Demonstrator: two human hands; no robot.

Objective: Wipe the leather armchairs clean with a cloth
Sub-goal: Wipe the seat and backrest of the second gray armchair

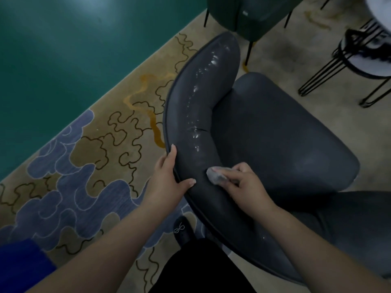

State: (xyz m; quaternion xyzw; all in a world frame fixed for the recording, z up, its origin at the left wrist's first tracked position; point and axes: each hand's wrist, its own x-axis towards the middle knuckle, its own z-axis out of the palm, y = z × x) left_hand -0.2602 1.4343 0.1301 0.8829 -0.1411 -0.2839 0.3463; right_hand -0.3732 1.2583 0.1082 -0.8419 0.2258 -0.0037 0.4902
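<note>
A dark grey leather armchair [275,132] fills the middle and right of the head view, its curved backrest [201,98] shiny with wet streaks. My left hand [169,176] grips the outer rim of the backrest, fingers behind it and thumb on top. My right hand [241,182] holds a small crumpled grey cloth [214,176] and presses it against the inner face of the backrest, just right of my left thumb.
A patterned rug [84,176] in tan and blue lies under the chair, with green floor [63,49] beyond. A second dark green armchair [249,13] stands at the top. A black wire-legged side table [359,60] sits at the upper right. My black shoe [182,229] is below the chair.
</note>
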